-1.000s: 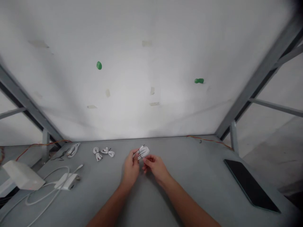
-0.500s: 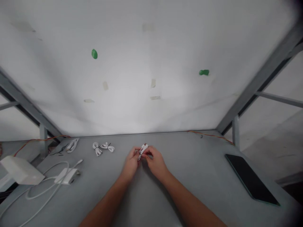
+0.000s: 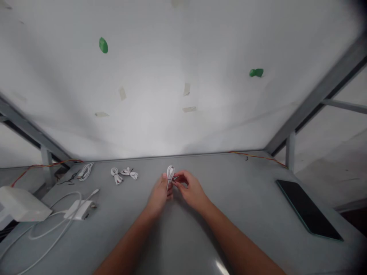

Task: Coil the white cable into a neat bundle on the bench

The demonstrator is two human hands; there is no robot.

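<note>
A small coiled white cable (image 3: 170,172) is held upright over the middle of the table, with a thin dark tie around its waist. My left hand (image 3: 159,194) is closed on the coil from the left, its thumb along the bundle. From the right, my right hand (image 3: 189,188) pinches the dark tie (image 3: 172,180) between thumb and fingertips. Further left on the table lie two tied white cable bundles (image 3: 116,176) (image 3: 130,173) side by side. Another looped white cable (image 3: 86,171) rests near the back left corner, beside several loose dark ties (image 3: 69,180).
On the left stand a white power adapter (image 3: 78,210) with a long white cord and a white box-shaped device (image 3: 24,204). A dark phone or tablet (image 3: 309,210) lies at the right. The grey table (image 3: 243,198) meets a white wall panel (image 3: 149,126) between metal frame bars.
The coil has turned in my hands so its looped end now points up, where a connector end showed before. My right fingers have shifted to the tie. The view has tilted slightly downward.
</note>
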